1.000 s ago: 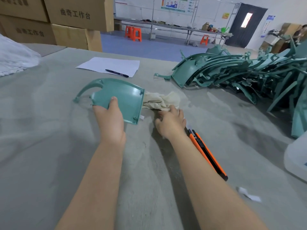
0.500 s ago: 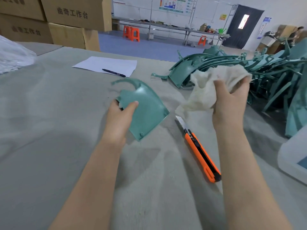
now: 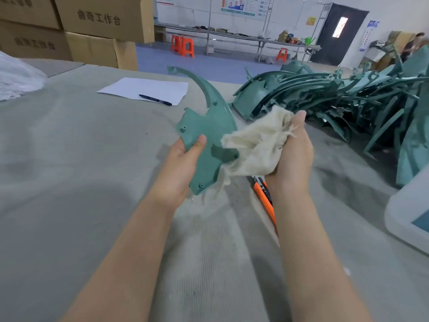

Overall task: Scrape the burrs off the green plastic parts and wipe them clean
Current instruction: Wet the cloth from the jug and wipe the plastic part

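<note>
My left hand (image 3: 183, 159) grips a green plastic part (image 3: 206, 133) by its lower left edge and holds it upright above the table, its thin curved arm pointing up and away. My right hand (image 3: 292, 149) clutches a crumpled cream cloth (image 3: 255, 145), which touches the part's right edge. An orange and black utility knife (image 3: 263, 194) lies on the table under my right wrist, partly hidden by the forearm. A big heap of green plastic parts (image 3: 336, 101) fills the right side of the table.
The table has a grey felt cover (image 3: 81, 182). A white sheet of paper (image 3: 148, 89) with a dark pen (image 3: 155, 99) lies at the back. Cardboard boxes (image 3: 97, 29) stand at the far left, a white plastic bag (image 3: 16, 77) at the left edge, a white container (image 3: 408, 217) at the right.
My right hand took the cloth from the table, raised it, then brought it down against the part. My left hand lifted the part and turned it upright.
</note>
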Motion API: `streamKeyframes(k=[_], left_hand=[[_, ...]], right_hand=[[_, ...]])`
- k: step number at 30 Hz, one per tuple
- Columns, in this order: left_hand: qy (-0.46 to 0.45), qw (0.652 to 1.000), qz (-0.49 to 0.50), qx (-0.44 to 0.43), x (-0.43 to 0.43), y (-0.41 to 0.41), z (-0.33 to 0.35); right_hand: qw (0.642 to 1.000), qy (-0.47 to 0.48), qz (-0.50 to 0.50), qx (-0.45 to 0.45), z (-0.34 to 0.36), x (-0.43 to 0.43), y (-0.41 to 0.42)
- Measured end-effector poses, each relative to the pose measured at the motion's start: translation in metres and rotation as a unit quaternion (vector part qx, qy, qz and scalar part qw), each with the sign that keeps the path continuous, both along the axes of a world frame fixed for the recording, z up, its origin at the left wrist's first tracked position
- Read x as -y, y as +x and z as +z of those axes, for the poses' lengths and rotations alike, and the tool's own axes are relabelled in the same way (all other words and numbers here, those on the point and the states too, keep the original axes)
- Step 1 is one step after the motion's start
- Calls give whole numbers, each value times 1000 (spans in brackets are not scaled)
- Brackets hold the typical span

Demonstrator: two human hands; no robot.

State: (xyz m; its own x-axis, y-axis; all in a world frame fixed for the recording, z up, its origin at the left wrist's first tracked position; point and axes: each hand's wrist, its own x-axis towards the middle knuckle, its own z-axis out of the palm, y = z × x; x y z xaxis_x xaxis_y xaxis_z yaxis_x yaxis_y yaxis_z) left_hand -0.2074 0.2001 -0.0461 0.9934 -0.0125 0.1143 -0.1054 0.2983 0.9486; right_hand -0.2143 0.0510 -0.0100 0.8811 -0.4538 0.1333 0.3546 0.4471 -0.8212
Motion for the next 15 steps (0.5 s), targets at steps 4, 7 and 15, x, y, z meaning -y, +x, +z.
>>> streamKeyframes(k=[4,7,15], left_hand=[[47,999,25,11,2,2,-2],[54,998,17,6,4,0,0],[-70,996,-45,-38,7,-6,6]], right_hand=[[1000,3,23,18,-11,-2,1],[998,5,51,47,-16,-3,1],[997,21,25,66,-15,-3,-1]])
